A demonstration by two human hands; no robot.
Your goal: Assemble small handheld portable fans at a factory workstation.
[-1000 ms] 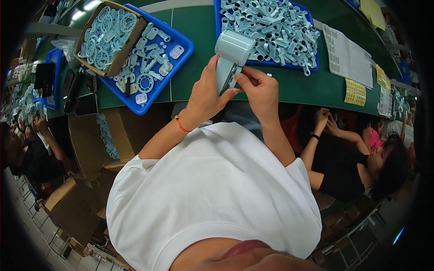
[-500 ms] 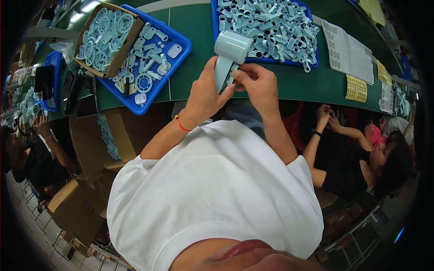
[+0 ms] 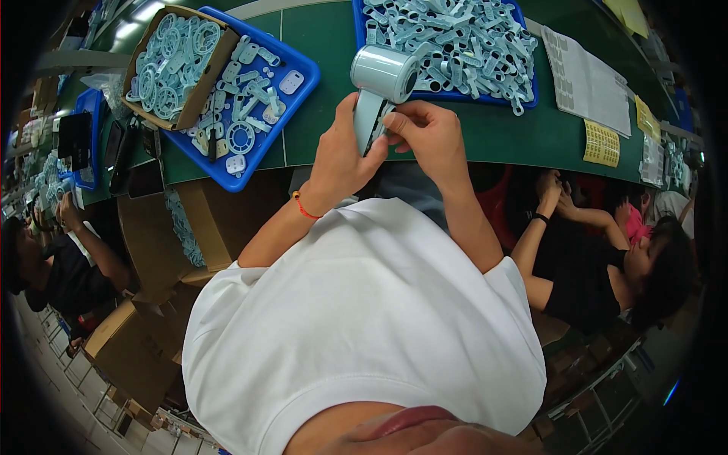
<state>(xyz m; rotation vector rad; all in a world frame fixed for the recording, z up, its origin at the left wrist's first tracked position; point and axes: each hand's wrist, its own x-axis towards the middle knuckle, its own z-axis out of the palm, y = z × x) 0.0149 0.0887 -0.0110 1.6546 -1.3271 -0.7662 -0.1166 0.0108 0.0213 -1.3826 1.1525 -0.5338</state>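
A pale blue plastic housing (image 3: 383, 73), with a round drum-shaped head and a flat handle, is held up over the near edge of the green table. My left hand (image 3: 340, 155) wraps round its handle from the left, thumb along the lower end. At the handle's right side, my right hand (image 3: 431, 138) has thumb and fingers pinched together against the edge. Whatever small part may lie between those fingertips is hidden. Dark slots show along that edge. Behind the head stands a blue tray (image 3: 537, 76) heaped with small pale blue clip-like parts (image 3: 455, 45).
Left on the table (image 3: 322, 45), a blue tray (image 3: 305, 85) holds loose pale blue parts and a cardboard box (image 3: 214, 64) of rings. Papers (image 3: 580, 83) and a yellow label sheet (image 3: 601, 142) lie right. Co-workers sit left and right. Open cartons (image 3: 148, 243) stand below the table edge.
The housing has shifted slightly left and tilted a little, its drum's dark end now showing more. Both hands moved along with it, keeping their hold. At right, the co-worker's hands have moved slightly.
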